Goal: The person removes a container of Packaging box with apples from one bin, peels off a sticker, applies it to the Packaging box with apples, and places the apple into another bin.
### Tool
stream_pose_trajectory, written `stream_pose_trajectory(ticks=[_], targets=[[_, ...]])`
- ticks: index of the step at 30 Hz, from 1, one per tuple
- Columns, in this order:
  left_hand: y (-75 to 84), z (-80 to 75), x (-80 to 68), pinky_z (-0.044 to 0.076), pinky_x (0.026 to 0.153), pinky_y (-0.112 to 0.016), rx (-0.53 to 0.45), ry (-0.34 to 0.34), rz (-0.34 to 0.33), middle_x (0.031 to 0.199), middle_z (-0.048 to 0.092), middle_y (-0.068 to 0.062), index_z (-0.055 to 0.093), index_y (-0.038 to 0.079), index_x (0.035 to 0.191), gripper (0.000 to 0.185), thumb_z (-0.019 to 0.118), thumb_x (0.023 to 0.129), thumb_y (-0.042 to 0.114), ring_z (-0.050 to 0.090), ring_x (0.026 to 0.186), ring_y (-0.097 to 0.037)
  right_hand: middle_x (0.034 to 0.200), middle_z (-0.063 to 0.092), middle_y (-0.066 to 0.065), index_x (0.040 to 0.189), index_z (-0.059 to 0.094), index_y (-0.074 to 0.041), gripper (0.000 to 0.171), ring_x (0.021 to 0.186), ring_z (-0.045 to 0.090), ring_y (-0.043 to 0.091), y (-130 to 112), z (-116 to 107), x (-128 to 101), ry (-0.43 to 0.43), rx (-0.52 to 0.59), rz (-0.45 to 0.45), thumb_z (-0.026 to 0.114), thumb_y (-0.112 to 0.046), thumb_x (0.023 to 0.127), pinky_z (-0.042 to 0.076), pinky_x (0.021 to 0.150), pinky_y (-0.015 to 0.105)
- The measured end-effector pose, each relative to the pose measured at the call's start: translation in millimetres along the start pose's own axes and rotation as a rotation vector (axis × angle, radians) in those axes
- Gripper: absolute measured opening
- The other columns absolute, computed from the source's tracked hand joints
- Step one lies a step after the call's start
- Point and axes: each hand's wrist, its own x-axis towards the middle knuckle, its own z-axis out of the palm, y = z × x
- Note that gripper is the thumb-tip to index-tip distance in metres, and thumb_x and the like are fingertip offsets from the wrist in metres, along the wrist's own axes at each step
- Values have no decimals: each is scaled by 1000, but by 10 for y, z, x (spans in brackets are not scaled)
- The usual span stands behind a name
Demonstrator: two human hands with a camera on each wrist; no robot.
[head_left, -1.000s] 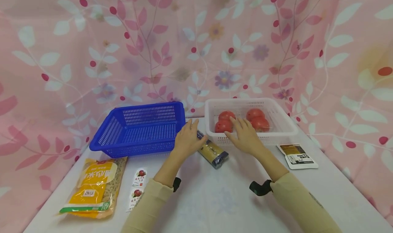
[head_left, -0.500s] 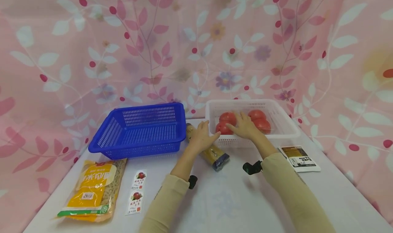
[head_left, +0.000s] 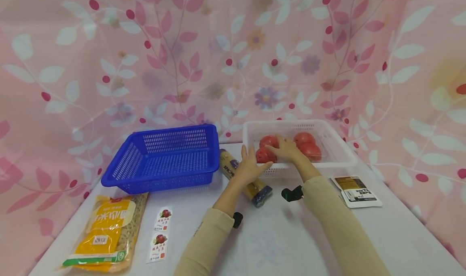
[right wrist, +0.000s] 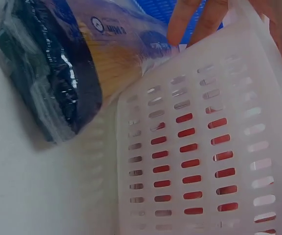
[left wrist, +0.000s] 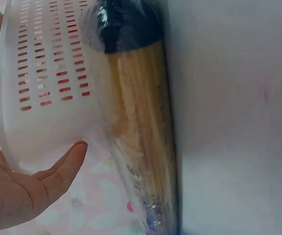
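My right hand [head_left: 287, 150] reaches over the rim of the white basket [head_left: 338, 161], its fingers spread at the left pair of tomatoes [head_left: 266, 155]. Whether it grips them is hard to tell. With fingers straight and apart, my left hand [head_left: 247, 171] hovers by the basket's front left corner, above a pack of spaghetti [head_left: 227, 163]. In the left wrist view, the left hand [left wrist: 18, 191] is beside the basket wall [left wrist: 53, 120], apart from the spaghetti pack [left wrist: 136, 98]. The right wrist view shows the slotted wall [right wrist: 189, 147], red behind it; the right fingertips are hidden.
A blue basket [head_left: 164, 183] stands at the left. In front of it lie a yellow bag of food [head_left: 109, 227] and two printed cards [head_left: 158, 245]. Another tomato pair [head_left: 309, 151] sits in the white basket's right part. A brown-and-white pouch [head_left: 358, 193] lies at the right.
My left hand has moved right, from over the upper end of the spaghetti pack toward the white basket's corner. The right hand has gone a little lower into the basket, over the left tomatoes.
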Motion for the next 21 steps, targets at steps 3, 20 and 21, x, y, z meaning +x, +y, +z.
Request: stream_pose_trajectory(ticks=[3,20,21], targets=[[5,36,4,40,90,-55,17,17,-11,151,-9,-16,7,9,148,99,54,79,63,39,122,-43,146,19,26,147,12,-5,83,131,15,47,20,20,63,-32,17,9,44,-55,89,15,97,68],[-11,66,15,41,89,-54,62,11,-37,151,-10,-14,8,13,148,100,50,77,69,39,121,-44,148,0,24,148,5,-18,103,127,16,49,188,62,290,-209,87,66,54,-70,74,22,92,70],[-15,67,22,41,89,-54,67,13,-34,151,-10,-14,8,13,148,99,50,77,68,40,121,-45,148,-2,24,148,5,-19,103,127,15,49,197,59,291,-214,112,63,55,-69,74,23,92,70]])
